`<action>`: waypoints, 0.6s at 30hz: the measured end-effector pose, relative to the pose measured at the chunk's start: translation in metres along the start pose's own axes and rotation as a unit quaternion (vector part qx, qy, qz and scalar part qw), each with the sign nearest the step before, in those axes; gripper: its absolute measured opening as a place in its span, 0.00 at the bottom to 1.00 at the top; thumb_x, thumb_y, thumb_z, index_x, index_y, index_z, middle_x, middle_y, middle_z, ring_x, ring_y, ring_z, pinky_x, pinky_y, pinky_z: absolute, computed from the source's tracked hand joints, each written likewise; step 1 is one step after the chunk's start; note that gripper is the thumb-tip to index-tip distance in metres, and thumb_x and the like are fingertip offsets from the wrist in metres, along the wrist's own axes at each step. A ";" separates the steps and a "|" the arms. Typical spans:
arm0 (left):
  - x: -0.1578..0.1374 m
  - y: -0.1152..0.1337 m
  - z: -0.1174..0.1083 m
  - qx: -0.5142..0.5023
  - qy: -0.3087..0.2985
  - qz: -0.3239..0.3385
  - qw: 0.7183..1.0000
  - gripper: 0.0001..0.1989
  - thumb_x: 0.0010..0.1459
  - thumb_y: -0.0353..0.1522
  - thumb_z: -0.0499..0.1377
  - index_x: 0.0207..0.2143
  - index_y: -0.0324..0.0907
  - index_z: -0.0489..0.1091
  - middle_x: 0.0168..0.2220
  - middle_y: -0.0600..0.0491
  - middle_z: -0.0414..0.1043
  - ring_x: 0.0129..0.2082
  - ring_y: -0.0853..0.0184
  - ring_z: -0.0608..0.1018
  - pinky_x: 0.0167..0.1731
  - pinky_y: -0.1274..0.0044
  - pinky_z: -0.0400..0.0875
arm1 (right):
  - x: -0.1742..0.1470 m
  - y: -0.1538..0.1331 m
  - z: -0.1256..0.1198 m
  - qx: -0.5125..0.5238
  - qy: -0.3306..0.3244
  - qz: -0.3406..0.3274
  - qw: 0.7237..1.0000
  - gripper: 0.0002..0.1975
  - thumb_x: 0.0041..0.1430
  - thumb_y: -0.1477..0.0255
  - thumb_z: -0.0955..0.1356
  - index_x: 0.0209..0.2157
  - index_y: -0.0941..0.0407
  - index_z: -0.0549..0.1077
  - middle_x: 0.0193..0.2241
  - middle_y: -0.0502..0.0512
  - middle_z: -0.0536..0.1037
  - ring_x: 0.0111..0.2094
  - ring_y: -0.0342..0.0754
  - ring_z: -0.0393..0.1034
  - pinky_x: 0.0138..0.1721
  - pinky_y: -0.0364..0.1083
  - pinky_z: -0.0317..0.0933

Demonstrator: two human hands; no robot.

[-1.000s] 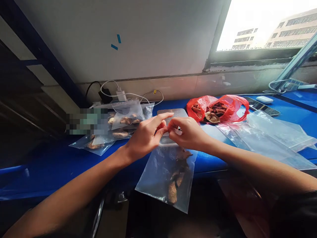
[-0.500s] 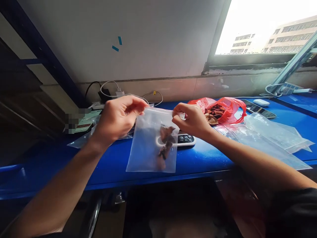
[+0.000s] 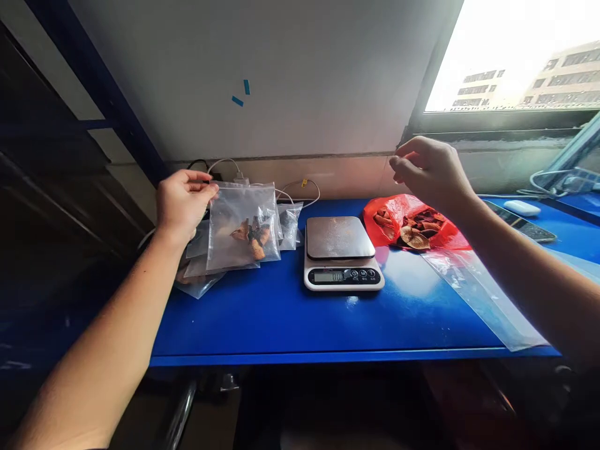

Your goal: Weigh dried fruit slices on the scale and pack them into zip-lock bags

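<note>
My left hand (image 3: 185, 203) pinches the top left corner of a clear zip bag (image 3: 225, 234), thumb and fingers closed on it. Brown dried slices (image 3: 255, 237) lie in the bag's lower right part. The bag hangs over other filled clear bags (image 3: 199, 286) at the left of the blue table. My right hand (image 3: 429, 165) is raised above the red plastic bag (image 3: 387, 212), empty, its fingers loosely curled and slightly apart. Dried reddish-brown slices (image 3: 415, 237) show in the red bag's opening. Between the hands stands a white digital scale (image 3: 341, 237) with nothing on its metal plate.
Flat clear bags (image 3: 487, 300) lie at the right, partly behind my right forearm. A phone (image 3: 529, 225) and a white mouse-like object (image 3: 522, 208) are farther right. White cables (image 3: 312, 182) run along the wall. The table's front edge (image 3: 328, 357) crosses below.
My left hand has carried the zip bag left, off the front of the scale, to the other filled bags. The right hand has let go of it and risen to the right.
</note>
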State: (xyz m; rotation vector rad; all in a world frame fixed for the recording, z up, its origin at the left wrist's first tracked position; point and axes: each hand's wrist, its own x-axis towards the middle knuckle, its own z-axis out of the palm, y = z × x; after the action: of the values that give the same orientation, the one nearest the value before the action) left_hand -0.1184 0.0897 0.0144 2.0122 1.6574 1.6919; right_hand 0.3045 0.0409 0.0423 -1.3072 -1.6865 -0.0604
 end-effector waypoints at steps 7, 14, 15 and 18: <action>0.010 -0.040 0.008 0.139 0.000 0.044 0.989 0.25 0.56 0.45 0.55 0.37 0.26 0.70 0.22 0.64 0.65 0.31 0.77 0.72 0.32 0.78 0.60 | -0.035 0.022 -0.041 -0.163 -0.208 -0.103 0.959 0.14 0.58 0.60 0.63 0.34 0.55 0.73 0.26 0.53 0.78 0.23 0.44 0.68 0.25 0.44 0.58; -0.012 0.042 -0.012 0.217 0.035 0.132 0.967 0.19 0.58 0.38 0.56 0.43 0.30 0.72 0.37 0.54 0.71 0.45 0.68 0.72 0.47 0.67 0.63 | -0.052 0.041 -0.058 -0.136 -0.148 -0.075 0.977 0.17 0.58 0.54 0.64 0.35 0.53 0.74 0.25 0.51 0.78 0.23 0.44 0.71 0.25 0.44 0.63; -0.036 0.069 -0.011 0.218 0.101 0.158 0.958 0.16 0.58 0.35 0.58 0.43 0.32 0.72 0.39 0.51 0.72 0.45 0.65 0.72 0.48 0.65 0.65 | -0.049 0.035 -0.056 -0.131 -0.124 -0.075 0.981 0.16 0.58 0.55 0.64 0.34 0.53 0.74 0.25 0.52 0.78 0.23 0.45 0.71 0.26 0.45 0.63; -0.146 0.152 0.017 0.009 0.036 0.211 0.977 0.08 0.61 0.31 0.56 0.44 0.44 0.69 0.39 0.53 0.72 0.35 0.67 0.75 0.38 0.72 0.74 | -0.039 -0.006 -0.049 -0.102 -0.032 -0.088 0.990 0.15 0.59 0.58 0.64 0.32 0.55 0.75 0.26 0.53 0.78 0.24 0.45 0.72 0.27 0.46 0.63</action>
State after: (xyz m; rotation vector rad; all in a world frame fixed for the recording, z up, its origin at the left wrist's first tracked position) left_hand 0.0196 -0.0697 -0.0012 2.4767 1.3317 1.8905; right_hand 0.3302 -0.0165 0.0442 -1.3180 -1.8865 -0.3043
